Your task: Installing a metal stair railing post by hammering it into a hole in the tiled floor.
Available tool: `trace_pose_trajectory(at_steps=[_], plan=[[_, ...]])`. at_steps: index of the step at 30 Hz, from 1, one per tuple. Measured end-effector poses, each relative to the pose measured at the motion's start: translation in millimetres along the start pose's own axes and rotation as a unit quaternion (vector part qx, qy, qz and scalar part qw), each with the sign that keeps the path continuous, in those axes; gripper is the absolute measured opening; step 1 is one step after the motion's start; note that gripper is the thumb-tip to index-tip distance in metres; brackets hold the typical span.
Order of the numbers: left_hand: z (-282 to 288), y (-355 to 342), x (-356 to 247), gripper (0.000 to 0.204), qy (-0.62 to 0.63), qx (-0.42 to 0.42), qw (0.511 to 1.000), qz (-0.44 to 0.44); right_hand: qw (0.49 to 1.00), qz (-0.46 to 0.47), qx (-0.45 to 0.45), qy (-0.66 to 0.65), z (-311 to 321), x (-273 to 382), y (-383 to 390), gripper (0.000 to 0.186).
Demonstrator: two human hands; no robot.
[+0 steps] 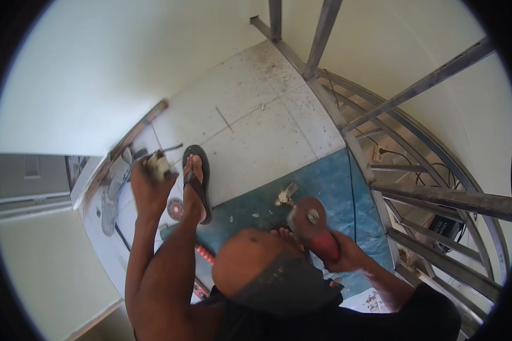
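My left hand [149, 190] is raised over the left side of the floor, fingers closed round a small pale beige object [161, 166]. It is blurred, and I cannot tell its kind; a short black piece [173, 148] shows just beyond it. On the right, my right hand [347, 254] grips the red body of an angle grinder [326, 244]. Its round disc [308, 219] faces up, with the metal nut in the centre showing. Just past the disc, a flat scraper-like piece with whitish lumps [286, 195] lies on a blue sheet [333, 173].
Grey metal railing [375, 190] curves along the right, with cables and a black box [445, 230] beyond its bars. Grey gloves [108, 210] and a cutting disc [175, 208] lie on the white tiles [250, 136]. A red-handled tool [205, 254] is by my leg.
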State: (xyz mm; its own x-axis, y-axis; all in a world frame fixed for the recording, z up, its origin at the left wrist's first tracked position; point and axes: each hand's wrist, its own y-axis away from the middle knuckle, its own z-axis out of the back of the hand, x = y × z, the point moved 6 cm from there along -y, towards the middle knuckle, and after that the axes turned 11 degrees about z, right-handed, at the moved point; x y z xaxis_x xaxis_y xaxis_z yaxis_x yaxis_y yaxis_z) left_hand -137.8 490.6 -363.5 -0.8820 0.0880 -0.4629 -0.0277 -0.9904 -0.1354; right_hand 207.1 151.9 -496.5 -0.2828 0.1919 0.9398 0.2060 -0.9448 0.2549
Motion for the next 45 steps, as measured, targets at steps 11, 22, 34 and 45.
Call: trace_pose_trajectory(at_steps=[11,22,34,45], plan=[[-232.8,-149.7,28.1,0.063,-0.113,0.188,0.974,-0.065,0.915,-0.275,-0.293,-0.020,-42.5,24.5,119.4,0.065],[-232.1,-172.7,94.3,0.064,-0.077,0.134,0.988,0.004,0.944,-0.200,-0.157,0.211,-115.1,-28.3,-16.4,0.053],[-203.0,-175.3,16.3,0.017,0.020,0.057,0.987,-0.149,0.903,-0.226,-0.278,0.238,-120.5,-78.9,-86.1,0.041],[-173.1,-219.4,-161.3,0.018,0.079,0.219,0.928,-0.290,0.899,-0.273,-0.287,0.187,-72.1,-56.4,-139.5,0.040]])
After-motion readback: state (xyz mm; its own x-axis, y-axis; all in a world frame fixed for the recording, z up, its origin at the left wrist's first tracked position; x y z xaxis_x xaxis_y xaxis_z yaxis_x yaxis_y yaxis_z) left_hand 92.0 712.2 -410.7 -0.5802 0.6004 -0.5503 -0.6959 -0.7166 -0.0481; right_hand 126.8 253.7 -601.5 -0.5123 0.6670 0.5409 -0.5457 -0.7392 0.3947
